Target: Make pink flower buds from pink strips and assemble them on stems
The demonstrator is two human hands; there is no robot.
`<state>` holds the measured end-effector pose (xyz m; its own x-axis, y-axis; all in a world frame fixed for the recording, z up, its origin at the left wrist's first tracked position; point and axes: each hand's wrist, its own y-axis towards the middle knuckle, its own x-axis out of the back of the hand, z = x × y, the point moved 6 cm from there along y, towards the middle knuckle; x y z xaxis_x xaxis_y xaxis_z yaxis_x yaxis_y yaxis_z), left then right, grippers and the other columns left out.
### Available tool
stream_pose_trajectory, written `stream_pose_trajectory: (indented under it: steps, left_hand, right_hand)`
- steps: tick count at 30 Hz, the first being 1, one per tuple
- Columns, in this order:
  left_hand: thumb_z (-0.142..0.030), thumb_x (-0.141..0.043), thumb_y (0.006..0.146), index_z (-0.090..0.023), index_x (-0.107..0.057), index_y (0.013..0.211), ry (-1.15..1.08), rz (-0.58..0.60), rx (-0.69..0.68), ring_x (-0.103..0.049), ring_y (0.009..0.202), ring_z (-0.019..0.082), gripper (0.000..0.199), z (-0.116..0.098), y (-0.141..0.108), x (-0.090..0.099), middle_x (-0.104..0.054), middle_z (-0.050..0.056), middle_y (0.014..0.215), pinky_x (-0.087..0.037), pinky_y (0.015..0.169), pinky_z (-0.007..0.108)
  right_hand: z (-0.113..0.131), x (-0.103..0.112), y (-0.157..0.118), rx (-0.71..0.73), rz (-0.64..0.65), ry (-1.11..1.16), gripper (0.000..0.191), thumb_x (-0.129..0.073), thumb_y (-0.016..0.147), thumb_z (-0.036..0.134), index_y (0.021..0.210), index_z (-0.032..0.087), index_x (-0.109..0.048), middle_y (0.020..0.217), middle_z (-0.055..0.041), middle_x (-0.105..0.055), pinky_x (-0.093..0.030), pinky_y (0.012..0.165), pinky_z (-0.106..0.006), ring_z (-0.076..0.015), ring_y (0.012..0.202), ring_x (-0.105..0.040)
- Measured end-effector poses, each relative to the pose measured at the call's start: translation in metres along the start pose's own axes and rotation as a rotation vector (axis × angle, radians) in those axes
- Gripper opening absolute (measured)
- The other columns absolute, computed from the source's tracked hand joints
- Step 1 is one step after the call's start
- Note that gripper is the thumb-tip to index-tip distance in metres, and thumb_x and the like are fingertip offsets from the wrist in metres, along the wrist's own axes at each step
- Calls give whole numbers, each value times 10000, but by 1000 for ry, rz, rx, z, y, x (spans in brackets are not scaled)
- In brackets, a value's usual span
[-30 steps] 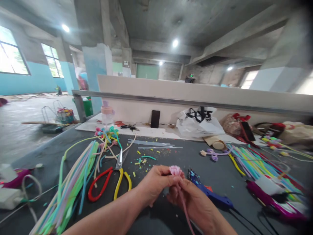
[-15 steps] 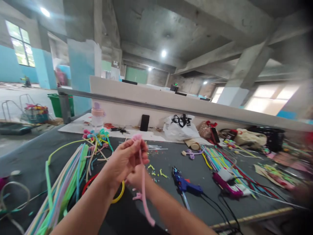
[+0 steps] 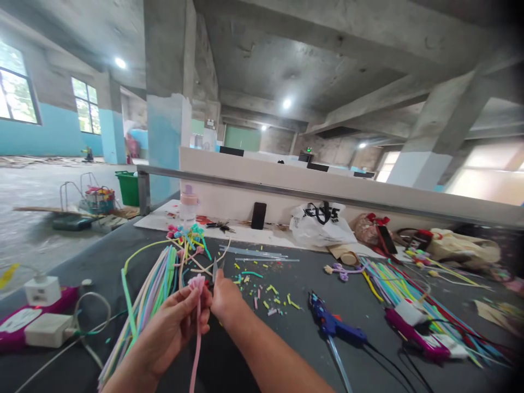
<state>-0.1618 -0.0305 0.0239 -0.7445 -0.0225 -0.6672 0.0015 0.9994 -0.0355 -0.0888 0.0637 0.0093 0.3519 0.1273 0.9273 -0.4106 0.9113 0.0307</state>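
Observation:
My left hand is closed on a pink pipe-cleaner flower, pinching it just under its bunched head. Its long pink stem hangs down below the fingers. Close beside it, my right hand is wrapped round a pair of scissors, with the metal blades pointing up and away. The scissors' handles are mostly hidden by the hand. Just beyond the hands lie several finished-looking pipe-cleaner flowers in pink, blue, teal and yellow.
Left lies a bundle of pastel pipe cleaners near a purple power strip. Right are a blue glue gun, cut scraps, clear glue sticks and another pipe-cleaner bundle. A bottle and phone stand behind.
My right hand has moved from below the left hand to beside it, and scissors now show in it. The pink flower is lower, and the view has swung left.

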Motion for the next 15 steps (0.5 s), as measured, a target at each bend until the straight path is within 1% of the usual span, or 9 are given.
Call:
stream_pose_trajectory:
  steps: [3, 5, 7, 9, 11, 13, 15]
  left_hand:
    - [-306, -738, 674, -118, -636, 754, 14, 5, -5, -518, 479, 71, 229, 2, 6, -3, -592, 10, 683, -477, 434, 199]
    - [-307, -726, 689, -115, -637, 756, 32, 38, -15, -509, 475, 66, 223, 1, 11, -10, -592, 14, 690, -476, 437, 201]
    - [-315, -699, 718, -114, -640, 765, 56, 101, -19, -501, 474, 63, 215, 1, 16, -19, -597, 23, 710, -465, 432, 199]
    - [-325, -676, 741, -118, -644, 785, 79, 186, -26, -496, 474, 61, 214, 1, 23, -31, -603, 33, 732, -442, 425, 192]
    - [-335, -671, 744, -123, -648, 806, 102, 258, -32, -491, 471, 58, 222, 3, 31, -43, -610, 39, 742, -414, 422, 183]
    - [-346, -686, 728, -122, -652, 813, 140, 305, -24, -483, 463, 56, 242, 10, 41, -54, -614, 43, 729, -388, 420, 180]
    - [-359, -705, 704, -123, -654, 820, 189, 338, 0, -462, 440, 51, 268, 20, 54, -65, -605, 35, 689, -356, 408, 176]
  right_hand:
    - [-16, 17, 0, 13, -60, -104, 425, -564, 716, 89, 1131, 103, -473, 891, -182, -663, -466, 659, -353, -306, 822, -654]
    - [-30, 38, -5, 55, -130, -151, 390, -537, 720, 88, 1103, 144, -492, 920, -155, -651, -459, 659, -328, -276, 812, -652]
    - [-48, 63, -12, 91, -222, -179, 359, -472, 740, 55, 1083, 158, -507, 924, -139, -639, -456, 681, -322, -250, 805, -645]
    - [-72, 91, -23, 129, -331, -180, 378, -445, 728, 23, 1073, 161, -516, 946, -131, -625, -454, 725, -331, -242, 826, -629]
    - [-99, 118, -36, 153, -458, -157, 390, -430, 741, 26, 1096, 171, -499, 972, -115, -615, -438, 812, -343, -236, 907, -600]
    - [-129, 141, -49, 138, -607, -106, 355, -413, 771, 65, 1109, 158, -470, 1028, -128, -596, -414, 883, -367, -242, 1007, -558]
    - [-158, 158, -62, 86, -755, -43, 327, -388, 811, 133, 1136, 138, -426, 1067, -152, -575, -419, 891, -381, -242, 1025, -550]
